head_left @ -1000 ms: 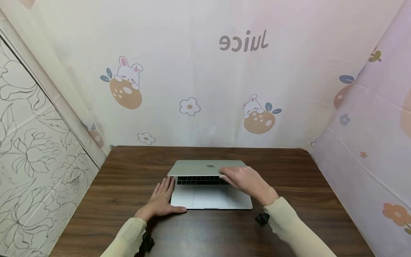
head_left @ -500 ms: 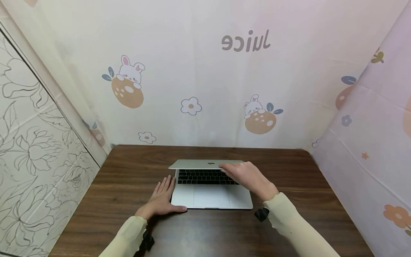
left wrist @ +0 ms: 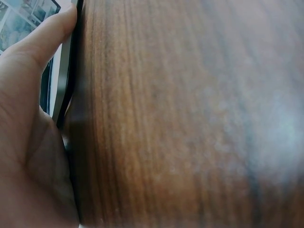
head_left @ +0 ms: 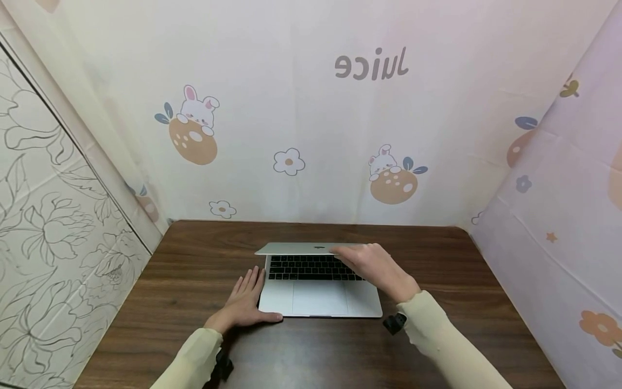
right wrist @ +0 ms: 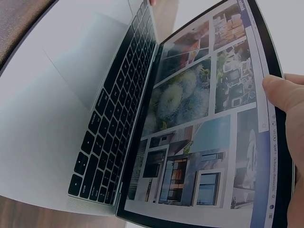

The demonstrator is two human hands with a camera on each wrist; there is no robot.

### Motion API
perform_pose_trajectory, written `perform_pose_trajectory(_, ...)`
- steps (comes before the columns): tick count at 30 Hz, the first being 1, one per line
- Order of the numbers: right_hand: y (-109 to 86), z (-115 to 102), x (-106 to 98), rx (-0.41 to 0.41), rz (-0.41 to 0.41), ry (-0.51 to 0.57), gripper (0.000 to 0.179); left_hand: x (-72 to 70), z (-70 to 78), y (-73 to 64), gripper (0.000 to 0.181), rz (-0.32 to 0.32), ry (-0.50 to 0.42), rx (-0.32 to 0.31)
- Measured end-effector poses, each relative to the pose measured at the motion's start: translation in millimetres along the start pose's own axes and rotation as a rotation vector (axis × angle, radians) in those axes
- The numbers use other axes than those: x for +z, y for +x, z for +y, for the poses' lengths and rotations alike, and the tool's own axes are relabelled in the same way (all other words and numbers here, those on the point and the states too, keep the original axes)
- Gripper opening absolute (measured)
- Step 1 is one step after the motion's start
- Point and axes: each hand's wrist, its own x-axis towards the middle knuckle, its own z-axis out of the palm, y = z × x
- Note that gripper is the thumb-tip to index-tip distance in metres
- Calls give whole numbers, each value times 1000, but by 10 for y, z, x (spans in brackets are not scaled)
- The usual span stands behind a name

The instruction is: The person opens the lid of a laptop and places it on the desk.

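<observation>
A silver laptop lies on the wooden table, its lid partly raised and leaning forward over the black keyboard. My right hand pinches the lid's upper edge right of its middle, the thumb on the screen side. In the right wrist view the lit screen displays several pictures. My left hand rests at the laptop's front left corner. Its straight fingers lie along the left side and its thumb along the front edge. The left wrist view has that thumb at the laptop's edge.
The brown wooden table runs back to a pale curtain printed with rabbits and flowers. Another printed curtain hangs at the right. A panel with line-drawn flowers stands at the left.
The laptop's lid has risen with my right hand, baring more of the keyboard. Over the last half second it has hardly moved. My left hand has stayed in place.
</observation>
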Motion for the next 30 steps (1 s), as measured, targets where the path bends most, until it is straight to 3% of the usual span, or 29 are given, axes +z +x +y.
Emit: perform_pose_trajectory(30, 34, 88, -3, 24, 11, 32, 22, 8, 32, -24, 131, 13, 32, 14)
